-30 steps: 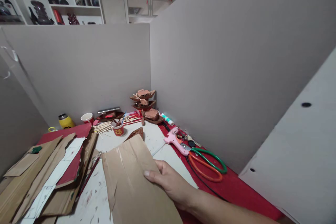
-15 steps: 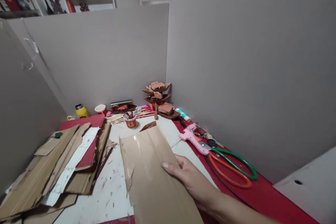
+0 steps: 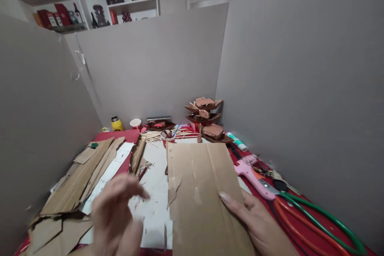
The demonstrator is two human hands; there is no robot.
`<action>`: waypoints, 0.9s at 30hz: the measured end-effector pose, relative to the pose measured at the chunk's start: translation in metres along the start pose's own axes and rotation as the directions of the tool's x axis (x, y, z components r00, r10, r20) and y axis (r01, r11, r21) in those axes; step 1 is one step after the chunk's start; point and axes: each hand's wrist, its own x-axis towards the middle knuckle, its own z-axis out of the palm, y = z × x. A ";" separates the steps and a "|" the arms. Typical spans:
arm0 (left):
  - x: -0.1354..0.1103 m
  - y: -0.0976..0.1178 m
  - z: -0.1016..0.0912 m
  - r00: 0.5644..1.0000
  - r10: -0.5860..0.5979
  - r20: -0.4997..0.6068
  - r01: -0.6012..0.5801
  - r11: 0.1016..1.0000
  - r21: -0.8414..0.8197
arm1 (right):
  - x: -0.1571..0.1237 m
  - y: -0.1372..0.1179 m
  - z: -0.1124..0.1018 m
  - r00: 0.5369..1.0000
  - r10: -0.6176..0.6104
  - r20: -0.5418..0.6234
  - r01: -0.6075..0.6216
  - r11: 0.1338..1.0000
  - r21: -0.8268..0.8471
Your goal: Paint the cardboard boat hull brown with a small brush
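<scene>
My right hand (image 3: 261,224) grips the right edge of a brown cardboard sheet (image 3: 199,192), thumb on top, fingers underneath. The sheet has a torn left edge and fold creases and lies over the white work surface (image 3: 154,192). My left hand (image 3: 115,212) hovers blurred at the lower left, fingers loosely spread, holding nothing I can see, near a pile of cardboard scraps (image 3: 84,176).
A pink glue gun (image 3: 250,174) and scissors with green and orange handles (image 3: 312,216) lie on the red mat at right. At the back stand paper cups (image 3: 168,136), bamboo sticks (image 3: 154,135), a yellow bottle (image 3: 116,124) and stacked cardboard boat models (image 3: 205,118). Grey partitions enclose the desk.
The view swung left and down. My left hand came into view at the lower left. The cardboard sheet turned squarer in front of me, still in my right hand.
</scene>
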 end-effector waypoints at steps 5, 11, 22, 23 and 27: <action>0.045 0.032 0.040 0.833 -0.417 0.363 0.501 0.847 -0.179 | -0.006 0.007 0.003 0.998 -0.013 0.066 0.020 0.994 -0.104; 0.025 0.018 0.051 0.625 -0.436 0.647 0.708 0.666 -0.235 | -0.001 0.006 0.014 0.969 0.069 0.236 -0.027 0.984 -0.177; 0.029 0.005 0.044 0.580 -0.421 0.697 0.714 0.674 -0.187 | 0.009 0.004 0.012 0.920 0.139 0.365 -0.079 0.981 -0.175; 0.028 0.005 0.044 0.584 -0.414 0.698 0.708 0.681 -0.189 | 0.009 0.004 0.011 0.916 0.142 0.375 -0.080 0.981 -0.176; 0.032 0.005 0.044 0.617 -0.453 0.644 0.708 0.676 -0.204 | 0.010 0.004 0.010 0.898 0.138 0.418 -0.076 0.984 -0.161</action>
